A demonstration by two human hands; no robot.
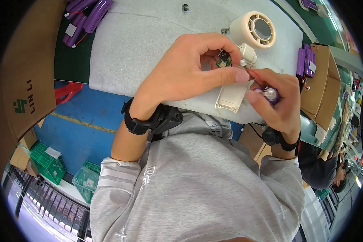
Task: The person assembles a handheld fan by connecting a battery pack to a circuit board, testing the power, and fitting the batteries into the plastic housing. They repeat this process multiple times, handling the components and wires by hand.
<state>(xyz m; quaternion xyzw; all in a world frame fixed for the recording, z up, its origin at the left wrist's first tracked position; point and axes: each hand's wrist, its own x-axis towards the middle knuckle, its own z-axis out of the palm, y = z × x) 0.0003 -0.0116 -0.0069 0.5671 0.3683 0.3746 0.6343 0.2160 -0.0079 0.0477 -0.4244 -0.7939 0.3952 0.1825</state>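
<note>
Green circuit board [223, 60] is resting in the curl of the left hand [185, 66], whose thumb and fingers are closing around it and leaving a gap near the palm. Beside it, the right hand [284, 99] is gripping a purple battery cell [272, 96] between thumb and fingers, with its metal end facing out. Red wire [255, 76] is running between the two hands, and a white plug [243, 63] is showing just past the left fingers; whether it is seated, I cannot tell. The step in hand is seemingly joining or arranging the battery lead at the board, and the next move is probably calling for steady fingertips and slack in the wire. The left thumb and fingers are partly hiding the board, so they are getting in the way of a clear view. Below the hands, a cream shell [231, 98] is lying on white foam [133, 48]; a smaller cream part [248, 53] is sitting just beyond the fingers, near a round cream fan [246, 34] that is crowding the far side. Farther out, purple battery packs [97, 15] are lying at the left, others [301, 62] are sitting at the right beside an open cardboard box [319, 82], and a co-worker's dark sleeve [316, 171] is showing.
</note>
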